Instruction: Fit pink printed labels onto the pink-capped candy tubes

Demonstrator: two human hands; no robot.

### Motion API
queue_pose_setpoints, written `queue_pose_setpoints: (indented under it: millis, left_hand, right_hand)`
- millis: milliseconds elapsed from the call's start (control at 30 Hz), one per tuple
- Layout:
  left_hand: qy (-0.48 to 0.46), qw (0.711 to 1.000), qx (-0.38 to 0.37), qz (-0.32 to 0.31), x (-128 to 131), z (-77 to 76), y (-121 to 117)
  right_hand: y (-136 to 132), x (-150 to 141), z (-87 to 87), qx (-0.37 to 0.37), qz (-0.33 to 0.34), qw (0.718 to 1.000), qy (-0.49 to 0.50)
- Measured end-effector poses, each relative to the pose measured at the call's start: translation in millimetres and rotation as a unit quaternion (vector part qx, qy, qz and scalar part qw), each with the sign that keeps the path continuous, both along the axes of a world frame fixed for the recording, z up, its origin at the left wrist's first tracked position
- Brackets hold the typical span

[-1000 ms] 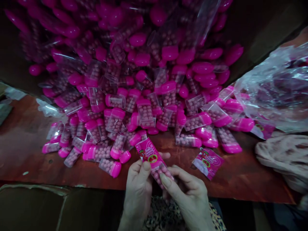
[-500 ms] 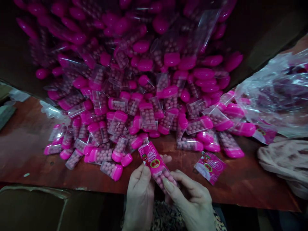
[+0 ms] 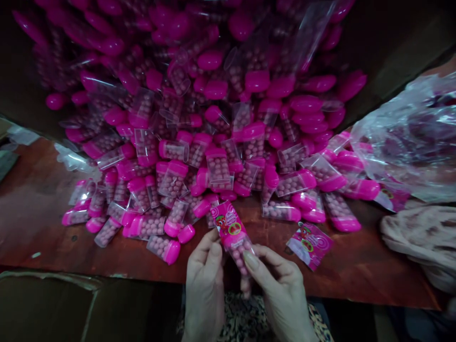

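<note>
Left hand [image 3: 204, 285]: my fingers closed on the clear candy tube [image 3: 242, 254].
Right hand [image 3: 281, 297]: gripping that tube below its printed pink sleeve [image 3: 230, 223].
Table: 1 loose pink sleeve [image 3: 309, 245], just beside a heap of pink-capped tubes [image 3: 174, 179].

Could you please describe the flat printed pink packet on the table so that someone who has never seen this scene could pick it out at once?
On the reddish-brown tabletop, follow the big heap of pink-capped clear tubes to its front edge. Just beyond the right hand, the flat pink packet lies on the wood, printed and with no cap, unlike the tubes beside it.
</note>
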State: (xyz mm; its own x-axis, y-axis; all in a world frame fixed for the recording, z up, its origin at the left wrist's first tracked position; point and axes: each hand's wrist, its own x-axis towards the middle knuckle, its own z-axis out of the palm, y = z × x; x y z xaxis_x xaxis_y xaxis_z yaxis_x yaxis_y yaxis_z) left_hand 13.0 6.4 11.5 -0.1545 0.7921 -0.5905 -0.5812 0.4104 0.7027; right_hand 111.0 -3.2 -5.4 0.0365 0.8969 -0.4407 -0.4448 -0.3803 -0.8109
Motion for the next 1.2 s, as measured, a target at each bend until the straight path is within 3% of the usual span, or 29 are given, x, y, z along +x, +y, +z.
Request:
queue_pose_setpoints:
  millis: [133, 267, 500, 667, 1000, 1200]
  left_hand:
    - [0.08, 0.997, 0.016, 0.003, -4, -2.8, -2]
    - [0.135, 0.991, 0.016, 0.008, -6, -1.3, -2]
    - [0.192, 0.98, 0.023, -0.044, -16, 4.2, 3]
    - [0.184, 0.979, 0.048, -0.078, -20, 4.6, 5]
    - [0.128, 0.985, 0.017, -0.112, -31, -2.1, 8]
    - [0.13, 0.981, 0.027, -0.143, -28, 9.2, 9]
  right_hand:
    - [2, 4, 0.4, 0.0, -0.022, 0.999, 0.028]
    - [0, 5, 2.6, 0.001, -0.023, 1.0, -0.012]
    - [1, 3, 5.0, 0.043, -0.038, 0.996, -0.067]
    - [3, 3, 8.0, 0.05, -0.041, 0.995, -0.078]
    - [2, 3, 2.3, 0.052, -0.021, 0.995, -0.078]
    - [-2, 2, 3.1, 0.05, -0.033, 0.996, -0.062]
